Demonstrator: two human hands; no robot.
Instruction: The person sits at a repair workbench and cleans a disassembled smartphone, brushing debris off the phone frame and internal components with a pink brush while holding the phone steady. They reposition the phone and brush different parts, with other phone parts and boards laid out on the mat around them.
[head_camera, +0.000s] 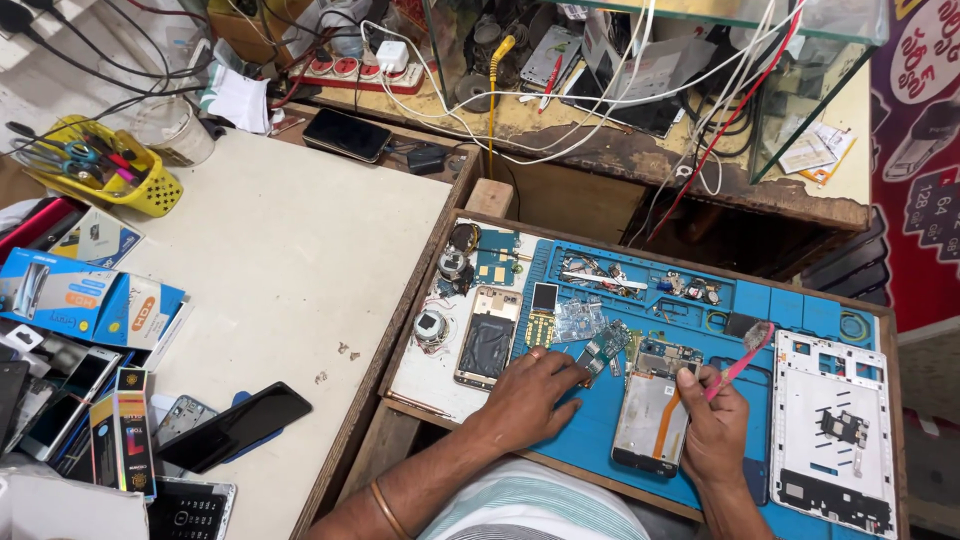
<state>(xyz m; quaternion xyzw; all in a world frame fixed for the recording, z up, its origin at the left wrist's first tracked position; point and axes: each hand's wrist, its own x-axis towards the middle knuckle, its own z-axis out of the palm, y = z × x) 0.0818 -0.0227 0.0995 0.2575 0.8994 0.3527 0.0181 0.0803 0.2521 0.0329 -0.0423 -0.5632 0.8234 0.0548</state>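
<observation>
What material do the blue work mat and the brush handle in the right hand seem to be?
Blue work mat: probably silicone rubber, matte, with moulded compartments. Brush in the right hand: pink handle, likely glossy plastic; the bristles look worn and greyish.
</observation>
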